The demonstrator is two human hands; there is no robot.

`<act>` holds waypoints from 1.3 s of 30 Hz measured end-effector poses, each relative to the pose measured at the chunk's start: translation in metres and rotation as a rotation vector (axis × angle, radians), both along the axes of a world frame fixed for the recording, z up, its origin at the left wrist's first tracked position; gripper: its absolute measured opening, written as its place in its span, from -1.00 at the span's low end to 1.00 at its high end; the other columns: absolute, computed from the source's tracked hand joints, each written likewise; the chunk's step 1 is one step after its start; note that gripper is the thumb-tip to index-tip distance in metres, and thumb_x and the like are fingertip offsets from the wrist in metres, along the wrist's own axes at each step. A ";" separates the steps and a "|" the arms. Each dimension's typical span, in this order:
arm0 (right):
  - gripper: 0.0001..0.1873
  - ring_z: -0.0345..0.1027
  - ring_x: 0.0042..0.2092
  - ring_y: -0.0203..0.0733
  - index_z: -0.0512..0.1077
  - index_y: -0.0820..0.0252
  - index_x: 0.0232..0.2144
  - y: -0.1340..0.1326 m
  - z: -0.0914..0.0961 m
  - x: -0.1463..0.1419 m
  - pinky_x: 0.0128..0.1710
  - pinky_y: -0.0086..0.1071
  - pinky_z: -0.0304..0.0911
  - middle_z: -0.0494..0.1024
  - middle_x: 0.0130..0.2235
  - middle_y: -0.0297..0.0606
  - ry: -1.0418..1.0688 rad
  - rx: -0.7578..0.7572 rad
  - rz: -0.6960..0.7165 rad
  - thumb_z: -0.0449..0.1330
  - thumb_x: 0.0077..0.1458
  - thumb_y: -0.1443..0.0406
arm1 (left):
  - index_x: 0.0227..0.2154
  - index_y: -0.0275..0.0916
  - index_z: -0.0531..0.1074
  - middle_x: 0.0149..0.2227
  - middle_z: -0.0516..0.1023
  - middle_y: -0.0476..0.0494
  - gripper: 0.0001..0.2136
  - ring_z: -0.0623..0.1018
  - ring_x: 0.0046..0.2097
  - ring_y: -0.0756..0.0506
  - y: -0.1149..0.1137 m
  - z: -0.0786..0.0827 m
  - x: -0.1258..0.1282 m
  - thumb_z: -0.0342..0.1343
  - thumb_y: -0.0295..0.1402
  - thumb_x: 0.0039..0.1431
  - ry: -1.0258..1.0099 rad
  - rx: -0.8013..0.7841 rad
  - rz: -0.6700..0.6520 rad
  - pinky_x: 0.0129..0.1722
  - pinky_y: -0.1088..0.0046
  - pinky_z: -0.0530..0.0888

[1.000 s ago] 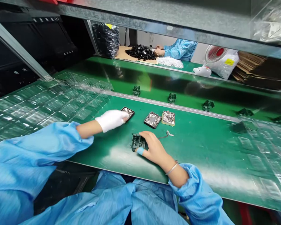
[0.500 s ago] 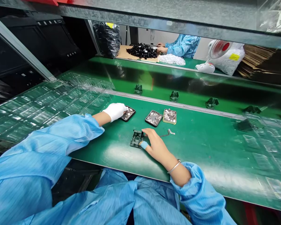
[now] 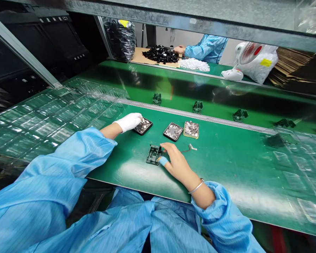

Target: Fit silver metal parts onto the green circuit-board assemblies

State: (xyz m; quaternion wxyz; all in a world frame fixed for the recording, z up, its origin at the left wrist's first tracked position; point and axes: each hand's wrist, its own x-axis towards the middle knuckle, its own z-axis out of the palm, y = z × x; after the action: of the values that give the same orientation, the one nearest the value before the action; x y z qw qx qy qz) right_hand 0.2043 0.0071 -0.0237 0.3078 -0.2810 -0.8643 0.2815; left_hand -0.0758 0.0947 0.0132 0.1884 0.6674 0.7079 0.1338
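In a white glove, my left hand reaches over the left side of a small black tray of tiny metallic parts. Its fingertips are drawn together; whatever is between them is too small to make out. My right hand, bare with a blue wrap on the thumb, grips the right edge of a green circuit board assembly between thumb and fingers. The board lies on the green bench. Just right of the fingers are an L-shaped hex key and a small pale bent strip.
Another black tray and a yellowish tray hold small parts. Beyond a metal rail sit several board assemblies. Clear plastic blister trays flank the left. Overhead runs a metal shelf. Across, a co-worker's sleeve shows by a fan.
My left hand has shifted slightly left across the parts tray, so more of the tray shows. My right hand stays at the circuit board assembly. The co-worker's hands have moved a little.
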 end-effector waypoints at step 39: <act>-0.75 0.36 -0.09 -0.11 0.36 0.14 -0.19 0.048 0.003 -0.050 -0.04 -0.22 0.30 0.49 -0.17 -0.17 -0.009 0.117 -0.118 -0.01 0.10 0.43 | -0.58 -0.17 0.13 -0.58 0.19 0.03 -0.75 0.25 -0.49 -0.01 -0.069 -0.023 0.083 -0.18 -0.25 0.19 -0.734 0.207 0.005 -0.47 0.45 0.25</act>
State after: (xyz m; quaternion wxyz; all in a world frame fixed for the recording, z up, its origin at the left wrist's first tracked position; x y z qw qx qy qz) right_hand 0.1544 0.0546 -0.0211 0.3360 -0.3142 -0.8625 0.2106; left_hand 0.0074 0.0254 -0.0095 0.3606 0.5891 0.5776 0.4351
